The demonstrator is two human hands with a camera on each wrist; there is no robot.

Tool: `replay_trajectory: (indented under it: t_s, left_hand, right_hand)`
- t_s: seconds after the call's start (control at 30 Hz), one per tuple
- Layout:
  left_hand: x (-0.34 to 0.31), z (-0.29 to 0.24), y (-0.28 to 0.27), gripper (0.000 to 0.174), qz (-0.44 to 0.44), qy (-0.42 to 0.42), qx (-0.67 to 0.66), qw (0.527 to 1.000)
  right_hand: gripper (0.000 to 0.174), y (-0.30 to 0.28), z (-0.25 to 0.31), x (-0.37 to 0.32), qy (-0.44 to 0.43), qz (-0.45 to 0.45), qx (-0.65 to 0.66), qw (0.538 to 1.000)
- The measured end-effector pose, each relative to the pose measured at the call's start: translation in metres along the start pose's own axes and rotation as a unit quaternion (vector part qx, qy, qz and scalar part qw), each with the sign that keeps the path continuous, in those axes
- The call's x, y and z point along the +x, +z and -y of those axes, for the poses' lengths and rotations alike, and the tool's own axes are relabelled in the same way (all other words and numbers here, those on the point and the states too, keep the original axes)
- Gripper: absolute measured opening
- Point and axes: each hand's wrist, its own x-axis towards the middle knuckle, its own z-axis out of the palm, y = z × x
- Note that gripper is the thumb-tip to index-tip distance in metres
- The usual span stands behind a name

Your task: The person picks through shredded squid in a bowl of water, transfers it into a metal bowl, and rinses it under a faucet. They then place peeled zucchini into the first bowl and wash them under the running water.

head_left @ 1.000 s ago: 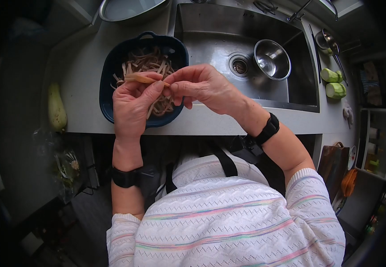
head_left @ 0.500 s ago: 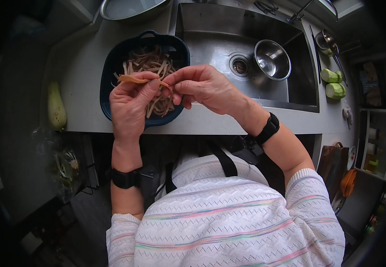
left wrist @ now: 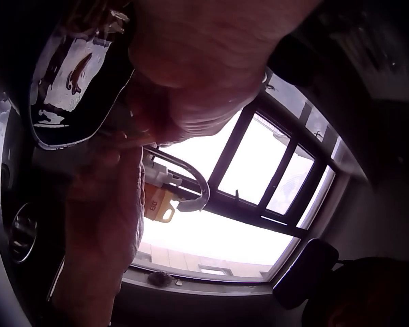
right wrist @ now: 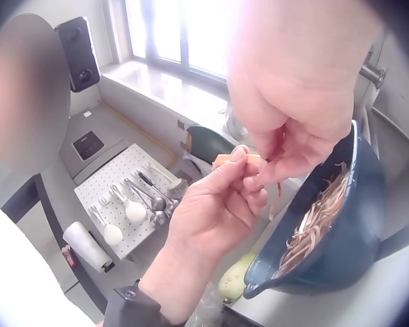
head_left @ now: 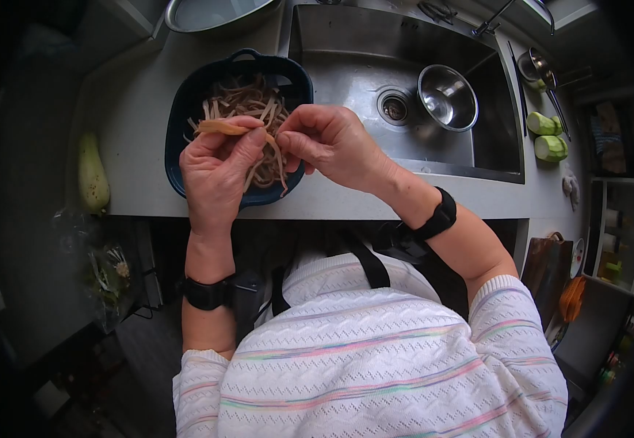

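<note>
Over a dark blue basin (head_left: 176, 171) of thin brownish strips (head_left: 240, 98), both hands work on a soft, tan-orange strip (head_left: 218, 128). My left hand (head_left: 215, 171) pinches it between thumb and fingers, its wider end sticking out to the left. A thin strand (head_left: 281, 171) hangs down between the hands over the basin. My right hand (head_left: 335, 146) has thumb and forefinger curled together at the strip's other end. In the right wrist view the fingertips of both hands meet at the orange piece (right wrist: 224, 159). The left wrist view is dark, and the strip is hidden there.
Right of the basin is a steel sink (head_left: 346, 80) with a metal bowl (head_left: 447, 98) in it. A pale green gourd (head_left: 93, 175) lies on the left. Cut green pieces (head_left: 551, 148) lie right of the sink. A large metal pan (head_left: 218, 14) stands behind the basin.
The right hand has turned, its fingers curling in more. The strand between the hands now hangs longer. The left hand moved slightly left, and more of the strip's wide end shows than at first.
</note>
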Motion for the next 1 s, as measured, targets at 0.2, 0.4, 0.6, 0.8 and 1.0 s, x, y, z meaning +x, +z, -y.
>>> replay_trajectory:
  t_s: [0.2, 0.4, 0.6, 0.8, 1.0]
  left_hand:
    - [0.001, 0.0, -0.006, 0.011, -0.004, 0.013, 0.002, 1.0]
    - [0.001, 0.001, -0.011, 0.012, -0.019, 0.012, -0.008, 1.0]
    - [0.0, 0.003, -0.011, 0.012, -0.015, 0.013, -0.032, 0.999]
    - [0.0, 0.001, -0.008, 0.011, -0.009, 0.016, -0.055, 0.998]
    - [-0.002, 0.0, -0.006, 0.012, 0.021, 0.023, -0.059, 0.998]
  right_hand:
    - [0.014, -0.002, 0.002, -0.001, 0.02, -0.005, -0.023, 1.0]
    - [0.014, -0.008, 0.0, -0.002, 0.04, 0.007, 0.01, 0.999]
    - [0.013, -0.007, 0.005, -0.001, 0.058, 0.026, 0.083, 0.995]
    - [0.015, -0.009, 0.0, -0.002, 0.083, 0.039, 0.156, 0.984]
    - [0.023, -0.003, -0.002, -0.002, 0.094, 0.042, 0.17, 0.98]
